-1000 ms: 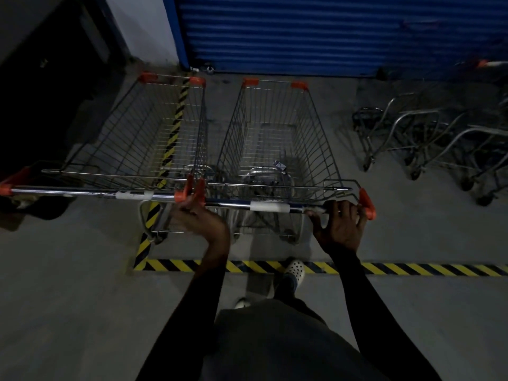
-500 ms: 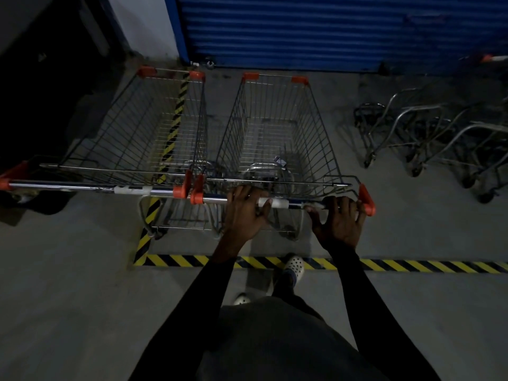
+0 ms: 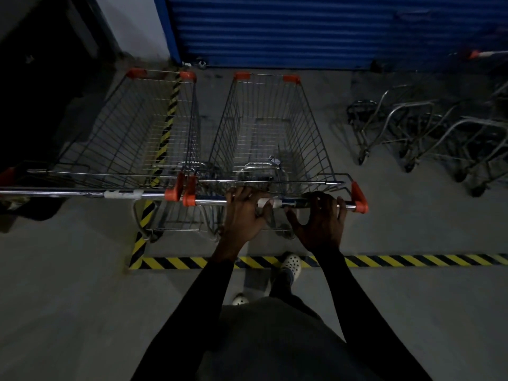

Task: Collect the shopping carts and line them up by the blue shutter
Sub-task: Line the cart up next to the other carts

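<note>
L hand point(image 3: 242, 215) quit handle junction point(image 3: 180, 194), gripped R cart handle point(image 3: 211, 201) w/ R hand point(image 3: 320, 221) (both curled round bar). Cart sat abreast L cart point(image 3: 132, 127) by blue shutter point(image 3: 302, 28); nearly parked.

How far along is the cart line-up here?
Done: the left cart stands nosed toward the shutter. In hand: the left hand and right hand grip the handle of the right cart, side by side with the first. Left: the trolley frames on the right sit apart from the row; whether they count is unclear.
</note>
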